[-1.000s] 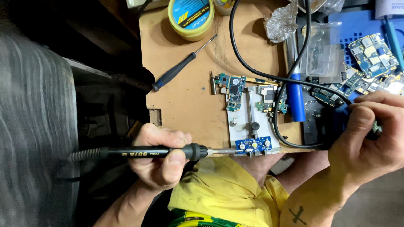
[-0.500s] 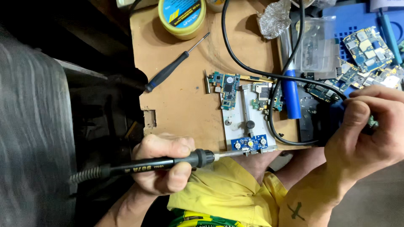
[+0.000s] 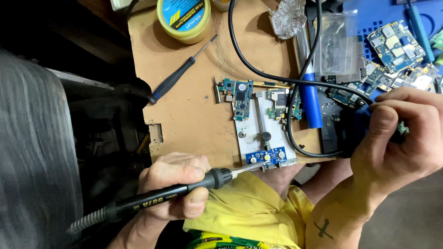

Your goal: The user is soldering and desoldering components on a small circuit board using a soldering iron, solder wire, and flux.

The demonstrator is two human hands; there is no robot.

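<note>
- Your left hand (image 3: 173,186) is closed around the iron (image 3: 152,199), gripped on the black handle.
- Iron's long axis runs left to right, tilted slightly far-ward at the tip; the tip sits at the near edge of the blue board (image 3: 267,157).
- The blue board is clamped at the near end of the white holder (image 3: 263,131), just right of your left hand.
- Your right hand (image 3: 406,133) is curled at the right edge, fingers pinched on something small and greenish; can't tell what.
- Left hand is nearer the blue board; right hand is well apart, past the black cable (image 3: 288,117).
- Screwdriver (image 3: 180,76) and yellow tin (image 3: 183,18) lie far-left on the brown mat (image 3: 184,120), untouched.
</note>
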